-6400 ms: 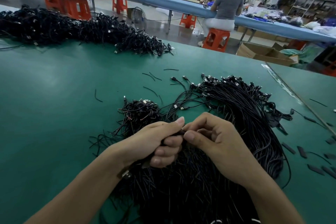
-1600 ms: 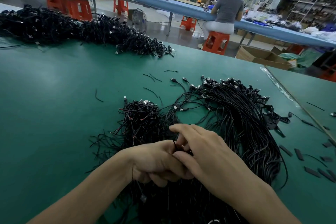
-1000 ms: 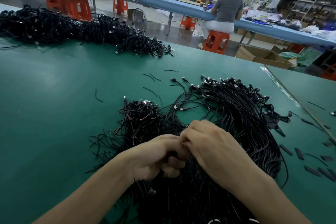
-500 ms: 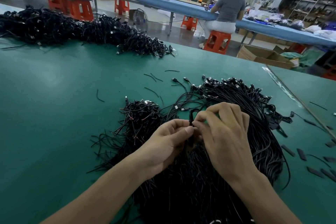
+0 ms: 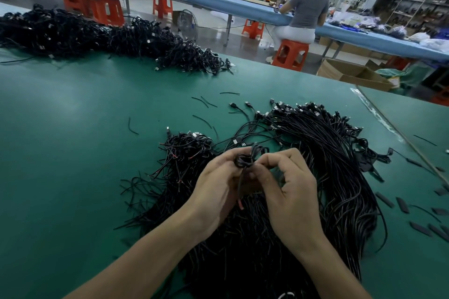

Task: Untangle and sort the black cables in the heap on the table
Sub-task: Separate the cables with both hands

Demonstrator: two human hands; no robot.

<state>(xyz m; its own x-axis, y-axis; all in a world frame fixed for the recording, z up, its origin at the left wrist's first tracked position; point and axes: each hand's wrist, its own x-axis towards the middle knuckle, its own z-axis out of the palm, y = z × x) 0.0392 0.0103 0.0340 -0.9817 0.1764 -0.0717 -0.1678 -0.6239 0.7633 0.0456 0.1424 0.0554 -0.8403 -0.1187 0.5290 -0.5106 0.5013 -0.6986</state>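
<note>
Where the green table [image 5: 60, 153] is reaching the upper left of the frame, a long far pile [image 5: 97, 36] of black cables is lying along its back edge. Left of centre: a short cable scrap [image 5: 132, 126] is lying alone on the surface. Centre: a small tangle [image 5: 187, 150] with bare red-tipped ends is lying just left of the hands. The left hand [image 5: 218, 192] is pinching a knotted cable [image 5: 244, 160] with curled fingers; the right hand [image 5: 291, 192], fingers likewise curled, is pinching the same knot from the other side. Beneath both, the main heap [image 5: 335, 165] of black cables is spreading from the centre to the lower right. Right edge: flat black sleeve pieces [image 5: 402, 204] are lying scattered, apart from the heap. Upper right: a person [image 5: 307, 7] is sitting on an orange stool [image 5: 290, 54], facing away
</note>
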